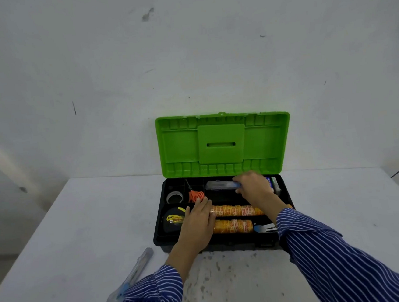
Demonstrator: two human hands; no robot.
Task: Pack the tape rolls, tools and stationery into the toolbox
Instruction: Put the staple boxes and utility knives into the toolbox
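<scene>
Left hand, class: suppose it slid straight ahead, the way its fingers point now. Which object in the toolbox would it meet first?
Most likely the orange-handled scissors. The left hand lies flat across the end of the upper tape roll stack, fingers pointing toward the toolbox's back compartments, fingertips almost at the handles. Depth is unclear, so it might pass above them.

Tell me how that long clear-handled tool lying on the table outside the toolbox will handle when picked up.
The clear-handled tool looks thin and plastic, so probably light and stiff. Its rounded, glossy handle may roll if nudged and feel slippery. It lies flat on the table, partly under the left sleeve, so pinching it from above should work.
</scene>
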